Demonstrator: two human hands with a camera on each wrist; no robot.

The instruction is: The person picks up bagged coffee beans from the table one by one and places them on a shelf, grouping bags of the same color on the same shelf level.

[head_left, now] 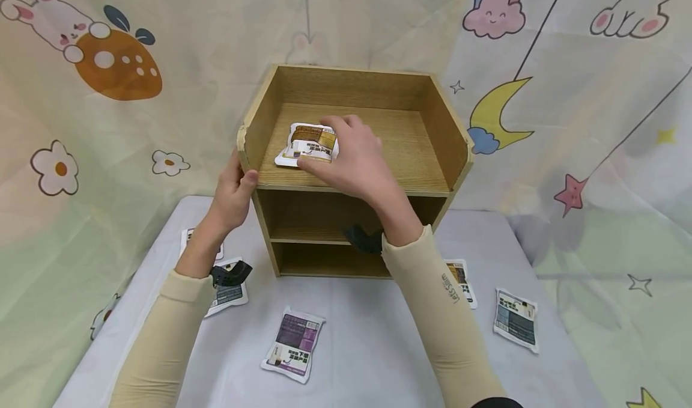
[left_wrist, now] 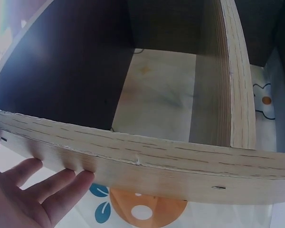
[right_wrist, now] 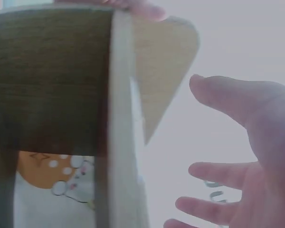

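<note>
My left hand (head_left: 231, 199) grips the left side panel of a wooden shelf (head_left: 354, 232). Its thumb lies at the panel's front edge; in the left wrist view its fingertips (left_wrist: 80, 183) press the outer face. On the shelf's top board lies a white packet (head_left: 310, 145) with a brown and yellow label, toward the left. Over the packet's right side hovers my right hand (head_left: 359, 158), thumb and fingers spread around it. The right wrist view shows that hand (right_wrist: 278, 156) with nothing between thumb and fingers; the packet is hidden there.
A packet with a purple label (head_left: 294, 344) lies on the white table (head_left: 373, 348) in front. To the right are a dark-labelled packet (head_left: 516, 319) and one (head_left: 462, 282) partly behind my right sleeve. Two more lie by my left forearm. A printed curtain (head_left: 211, 47) hangs behind.
</note>
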